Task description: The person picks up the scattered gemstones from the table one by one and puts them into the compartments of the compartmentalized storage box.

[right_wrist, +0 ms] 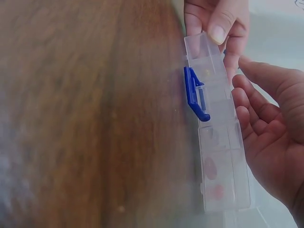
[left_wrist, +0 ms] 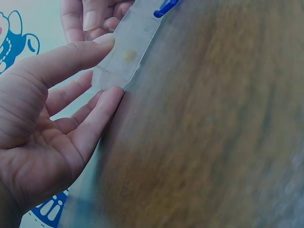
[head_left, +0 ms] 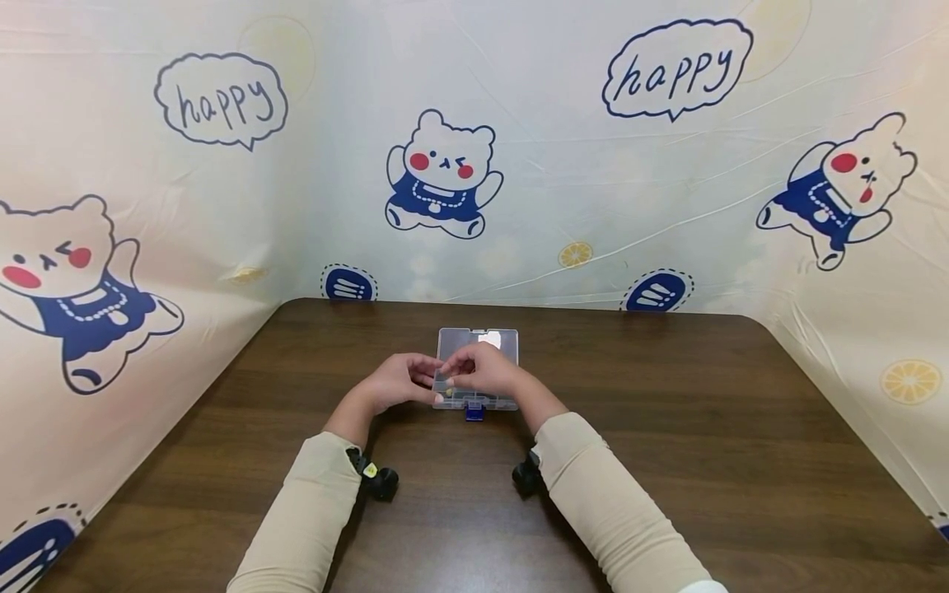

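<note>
A clear plastic compartment box with a blue latch stands on the table, its transparent lid raised at the back. My left hand grips the left end, thumb at the top edge and fingers around the side, as the left wrist view shows. My right hand is over the box with bent fingers, its thumb and fingertips close to the left hand; I cannot tell whether it pinches something small. A yellow piece shows through the left part, and reddish pieces through the right part.
The brown wooden table spreads around the box. Behind it and at both sides hangs a printed cloth with bears and the word "happy". Black wrist cameras sit at both sleeve cuffs.
</note>
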A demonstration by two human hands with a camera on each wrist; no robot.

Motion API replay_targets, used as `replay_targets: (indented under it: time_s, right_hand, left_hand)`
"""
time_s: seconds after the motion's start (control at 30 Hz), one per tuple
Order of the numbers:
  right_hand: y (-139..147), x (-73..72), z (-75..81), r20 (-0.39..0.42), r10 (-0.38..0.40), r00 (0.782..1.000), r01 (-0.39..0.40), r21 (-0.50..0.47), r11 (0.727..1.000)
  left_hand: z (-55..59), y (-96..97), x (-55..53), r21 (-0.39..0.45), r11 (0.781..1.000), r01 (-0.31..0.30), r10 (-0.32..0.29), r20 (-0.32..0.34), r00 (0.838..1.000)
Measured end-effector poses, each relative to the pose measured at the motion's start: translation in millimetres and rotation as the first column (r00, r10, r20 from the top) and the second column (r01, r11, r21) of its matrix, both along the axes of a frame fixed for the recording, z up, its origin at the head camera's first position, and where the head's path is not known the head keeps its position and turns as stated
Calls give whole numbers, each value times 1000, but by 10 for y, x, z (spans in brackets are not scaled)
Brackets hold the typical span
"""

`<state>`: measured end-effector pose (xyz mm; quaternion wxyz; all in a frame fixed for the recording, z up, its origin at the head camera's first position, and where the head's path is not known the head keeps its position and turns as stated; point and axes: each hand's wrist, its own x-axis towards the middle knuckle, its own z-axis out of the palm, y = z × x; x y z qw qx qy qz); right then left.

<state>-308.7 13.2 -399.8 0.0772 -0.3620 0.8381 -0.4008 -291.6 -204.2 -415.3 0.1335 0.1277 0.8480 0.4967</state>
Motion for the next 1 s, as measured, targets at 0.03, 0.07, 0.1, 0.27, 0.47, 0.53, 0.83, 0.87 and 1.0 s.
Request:
replay_targets:
  time_s: [0.03,0.07,0.1,0.27,0.47,0.53,0.83,0.87,1.0]
  right_hand:
    - [5,1,-3,1,-2,1000,2,-5,1000]
    - [11,-2,-9,3,-5,1000,5,-11,1000]
    - [16,0,-11,6,-8,1000,9,-14,1000]
    - [37,15,-13,22,-12,1000,13,-29,999]
    - [55,41,-5,40,-28,999,30,-51,998]
    - [66,48,-1,44,-35,998,38,-57,998]
    - [182,90,27,28,-56,998,58,-86,995]
    - [201,101,34,26,-60,998,62,-89,994]
    - [292,147,73,22,-69,997,71,-110,991]
  left_hand:
    - [0,0,1,0,1000,-2,2,2,1000]
    - [2,0,3,0,1000,-5,5,5,1000]
    - [3,0,6,0,1000,-3,3,4,1000]
    - [8,4,13,2,1000,1,-1,-2,1000]
    - [-2,0,3,10,1000,2,-2,3,1000]
    - [-4,-3,2,7,1000,3,-3,6,1000]
    - [-10,-5,1,-15,1000,2,-2,-5,1000]
    - [-12,-3,-1,-17,1000,0,-1,-6,1000]
    - [-22,7,-7,3,1000,-1,1,-3,1000]
